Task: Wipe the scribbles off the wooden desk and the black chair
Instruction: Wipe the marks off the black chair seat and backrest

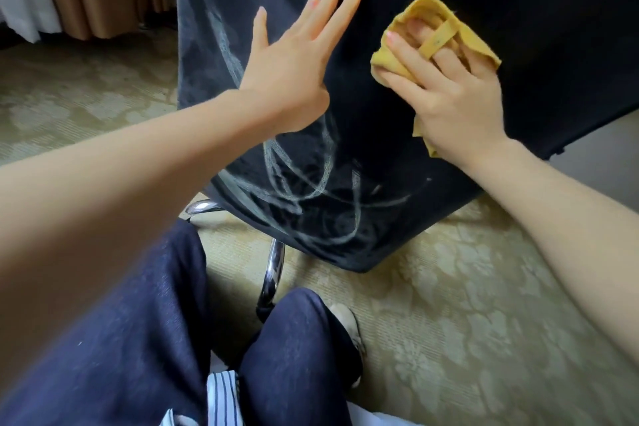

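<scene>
Our right hand (453, 93) grips the yellow cloth (392, 60), pressing it to the upper back of the black chair (484, 10). White scribbles (301, 176) cover the chair's lower back, so we judge most wiping remains. We cannot see the counter. Our left hand (294, 62), fingers straight and spread, braces the chair beside the cloth.
</scene>
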Available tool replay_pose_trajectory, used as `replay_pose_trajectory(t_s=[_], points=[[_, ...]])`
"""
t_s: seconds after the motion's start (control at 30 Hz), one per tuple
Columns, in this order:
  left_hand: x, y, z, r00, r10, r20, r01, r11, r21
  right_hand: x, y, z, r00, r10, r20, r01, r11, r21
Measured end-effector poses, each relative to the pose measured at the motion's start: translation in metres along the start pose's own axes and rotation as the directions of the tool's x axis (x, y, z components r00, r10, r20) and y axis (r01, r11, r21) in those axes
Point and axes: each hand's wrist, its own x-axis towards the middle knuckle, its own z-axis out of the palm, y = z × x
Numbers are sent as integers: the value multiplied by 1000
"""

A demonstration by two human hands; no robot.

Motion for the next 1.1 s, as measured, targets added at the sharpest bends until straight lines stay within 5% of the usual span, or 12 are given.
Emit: replay_pose_trajectory(t_s=[0.13,0.37,0.57,0.77,0.87,0.93,1.0,1.1], points=[[2,0,2,1000,-17,-26,19,997,71,4,-42,24,991,131,-3,-131,990,59],[7,-1,8,997,-61,-36,65,989,134,-12,-86,48,988,-57,141,37,989,142],[5,-6,2,997,-74,-23,76,983,170,-66,-78,44,896,-311,317,215,928,305],[2,-5,-5,997,-62,43,61,998,8,-91,-52,-7,823,-321,469,123,906,404],[-8,-7,-7,998,-56,-14,52,975,-218,-80,-53,-37,847,-129,515,-120,898,422],[-24,-6,4,989,-142,-43,116,924,-364,-70,-54,-52,807,14,590,-385,771,508],[-43,-1,17,956,-283,77,280,800,-531,-54,-53,-67,719,104,687,-638,489,594],[-67,9,32,776,-303,553,630,348,-694,-31,-55,-79,617,161,770,-785,69,615]])
